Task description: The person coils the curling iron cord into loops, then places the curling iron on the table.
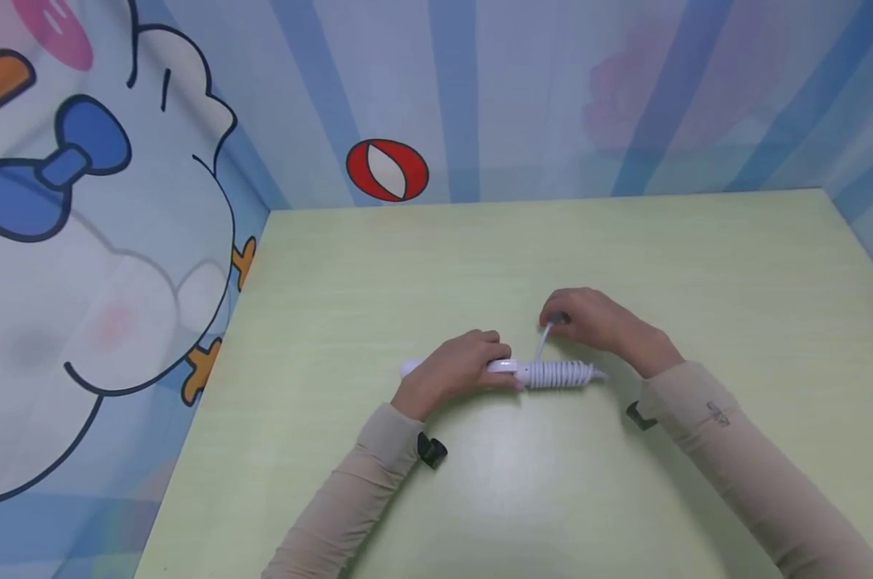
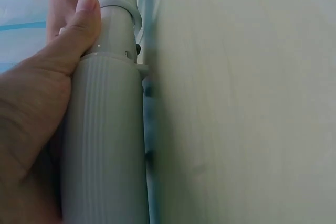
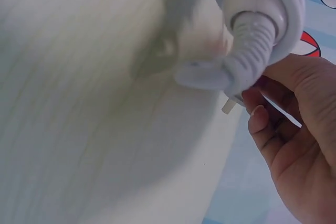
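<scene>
A white curling iron (image 1: 504, 366) lies across the table in front of me. My left hand (image 1: 458, 366) grips its body, and in the left wrist view the thumb rests along the ribbed casing (image 2: 105, 129). The white cord (image 1: 559, 375) is wound in several close turns round the right end. From these turns a short length of cord rises to my right hand (image 1: 588, 318), which pinches the grey plug (image 1: 557, 318). In the right wrist view a plug pin (image 3: 228, 106) shows beyond the fingers, mostly hidden behind the bent cord sleeve (image 3: 252, 51).
The pale green table (image 1: 335, 273) extends around both hands. A cartoon-printed wall (image 1: 508, 96) stands along its back edge, and another printed wall (image 1: 139, 217) along the left. Small black cameras (image 1: 432, 450) sit at both wrists.
</scene>
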Motion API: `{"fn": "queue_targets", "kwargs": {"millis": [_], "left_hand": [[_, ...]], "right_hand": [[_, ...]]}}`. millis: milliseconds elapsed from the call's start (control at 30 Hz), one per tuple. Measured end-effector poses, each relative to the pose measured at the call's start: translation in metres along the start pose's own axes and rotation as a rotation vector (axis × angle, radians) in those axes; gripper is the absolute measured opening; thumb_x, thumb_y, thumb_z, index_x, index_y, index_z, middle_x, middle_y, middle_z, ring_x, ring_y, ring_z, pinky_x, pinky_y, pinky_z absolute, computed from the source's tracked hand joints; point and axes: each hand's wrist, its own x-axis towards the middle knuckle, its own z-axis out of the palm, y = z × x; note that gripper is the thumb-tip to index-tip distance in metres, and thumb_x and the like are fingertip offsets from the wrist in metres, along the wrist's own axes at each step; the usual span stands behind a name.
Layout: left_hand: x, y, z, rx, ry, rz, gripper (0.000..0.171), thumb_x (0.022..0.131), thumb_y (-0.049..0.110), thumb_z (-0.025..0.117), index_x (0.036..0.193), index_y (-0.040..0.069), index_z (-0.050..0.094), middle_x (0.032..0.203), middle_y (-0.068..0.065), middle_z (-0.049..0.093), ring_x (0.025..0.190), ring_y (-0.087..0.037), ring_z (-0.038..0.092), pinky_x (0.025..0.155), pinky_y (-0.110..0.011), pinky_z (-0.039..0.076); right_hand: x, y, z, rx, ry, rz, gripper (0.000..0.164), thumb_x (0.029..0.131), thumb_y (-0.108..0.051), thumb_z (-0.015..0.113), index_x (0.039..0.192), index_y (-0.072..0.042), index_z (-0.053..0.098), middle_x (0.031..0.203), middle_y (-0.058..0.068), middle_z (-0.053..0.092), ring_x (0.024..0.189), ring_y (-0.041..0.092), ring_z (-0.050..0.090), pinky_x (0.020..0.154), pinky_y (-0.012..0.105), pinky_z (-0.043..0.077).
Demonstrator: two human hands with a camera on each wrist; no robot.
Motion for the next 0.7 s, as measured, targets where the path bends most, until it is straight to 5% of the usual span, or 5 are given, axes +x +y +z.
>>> {"fn": "queue_targets", "kwargs": {"millis": [700], "left_hand": [[0.0015, -0.0028, 0.0081, 0.022, 0.007, -0.059, 0.045, 0.082, 0.065, 0.058, 0.091, 0.021, 0.056, 0.081, 0.006, 0.047, 0.071, -0.009, 0.043, 0.060, -0.021, 0.033]], "right_hand": [[-0.0007, 0.0057, 0.0059, 0.063, 0.001, 0.062, 0.015, 0.083, -0.006, 0.072, 0.097, -0.007, 0.070, 0.101, 0.007, 0.068, 0.098, 0.024, 0.062, 0.087, 0.043, 0.048]]}}
